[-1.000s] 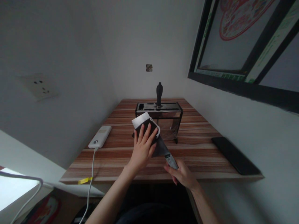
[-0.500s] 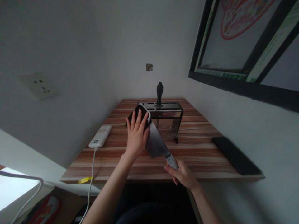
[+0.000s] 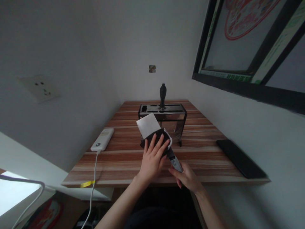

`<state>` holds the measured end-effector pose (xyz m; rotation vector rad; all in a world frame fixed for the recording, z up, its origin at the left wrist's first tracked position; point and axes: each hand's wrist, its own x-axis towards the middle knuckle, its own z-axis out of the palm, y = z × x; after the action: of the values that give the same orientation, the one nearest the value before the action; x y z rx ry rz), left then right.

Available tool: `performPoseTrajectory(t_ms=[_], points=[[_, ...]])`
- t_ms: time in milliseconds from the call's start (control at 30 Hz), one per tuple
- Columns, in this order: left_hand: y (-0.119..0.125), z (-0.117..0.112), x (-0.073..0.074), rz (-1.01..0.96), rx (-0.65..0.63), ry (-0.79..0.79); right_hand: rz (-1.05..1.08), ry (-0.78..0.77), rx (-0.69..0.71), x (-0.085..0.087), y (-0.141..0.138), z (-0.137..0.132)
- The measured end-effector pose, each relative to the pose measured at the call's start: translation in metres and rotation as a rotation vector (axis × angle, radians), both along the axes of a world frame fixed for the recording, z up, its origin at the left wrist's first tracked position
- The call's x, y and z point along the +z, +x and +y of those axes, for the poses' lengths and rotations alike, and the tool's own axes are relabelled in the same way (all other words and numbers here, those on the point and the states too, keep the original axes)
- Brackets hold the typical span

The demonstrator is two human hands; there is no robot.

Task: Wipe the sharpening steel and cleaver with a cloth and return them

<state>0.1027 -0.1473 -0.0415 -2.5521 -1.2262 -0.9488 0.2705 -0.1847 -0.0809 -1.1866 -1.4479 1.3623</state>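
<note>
A cleaver (image 3: 148,125) with a broad metal blade points up and left over the wooden tabletop. Its grey handle is in my right hand (image 3: 187,178), fingers wrapped round it. My left hand (image 3: 152,162) presses a black cloth (image 3: 152,137) with a white edge onto the blade near the handle. The cloth covers the lower blade, while the far end shows bare and pale. My left fingers lie spread over the cloth. Behind the blade stands a knife block (image 3: 172,125) with clear sides and a slotted metal top; a black-handled tool (image 3: 163,95) stands upright in it.
A white power bank (image 3: 103,140) with a white cable (image 3: 94,171) lies on the table's left side. Near the front edge is a yellow tag (image 3: 87,184). A black phone-like slab (image 3: 240,159) lies at the right. Walls enclose the table (image 3: 202,165) on both sides.
My left hand has slid the cloth down the blade, right and toward me, from the far end to near the handle. My right hand has stayed almost still with the cleaver.
</note>
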Motion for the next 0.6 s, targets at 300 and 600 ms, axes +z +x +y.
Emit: performPoseTrajectory(t_ms=[300,600], points=[[-0.007,-0.024,-0.012,0.196,-0.265,-0.075,-0.005,0.048,-0.017,-0.006,0.001,0.000],[-0.007,-0.024,-0.018,0.236,-0.229,-0.039,-0.030,0.019,0.006,0.000,0.002,0.000]])
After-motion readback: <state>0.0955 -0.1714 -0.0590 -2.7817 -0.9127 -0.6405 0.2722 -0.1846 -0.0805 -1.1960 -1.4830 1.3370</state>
